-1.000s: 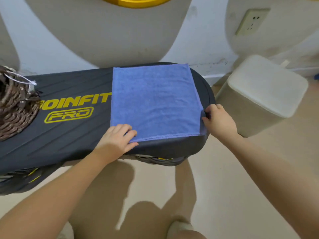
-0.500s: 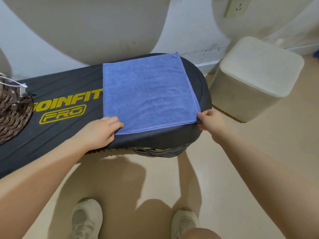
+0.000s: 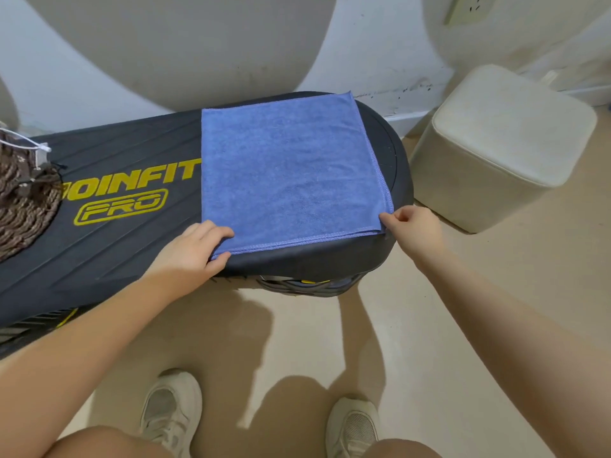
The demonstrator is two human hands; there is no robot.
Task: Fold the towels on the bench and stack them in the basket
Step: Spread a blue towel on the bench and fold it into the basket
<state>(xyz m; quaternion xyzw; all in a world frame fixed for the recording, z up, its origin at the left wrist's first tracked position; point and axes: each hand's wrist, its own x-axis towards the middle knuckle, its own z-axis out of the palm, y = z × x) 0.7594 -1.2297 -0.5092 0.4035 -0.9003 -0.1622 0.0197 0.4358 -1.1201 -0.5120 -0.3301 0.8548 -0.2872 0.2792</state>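
Note:
A blue towel lies flat on the right end of a black bench with yellow lettering. My left hand pinches the towel's near left corner, thumb under the edge and fingers on top. My right hand pinches the near right corner at the bench's rounded end. A brown woven basket with a white tag sits on the bench at the far left, cut off by the frame edge.
A cream cube stool stands on the floor right of the bench. The wall runs close behind the bench, with a socket at the upper right. My two white shoes stand on the beige floor below.
Both hands have closed onto the towel's near corners: the left thumb has slipped under the edge. The camera has tilted down, bringing my shoes into sight.

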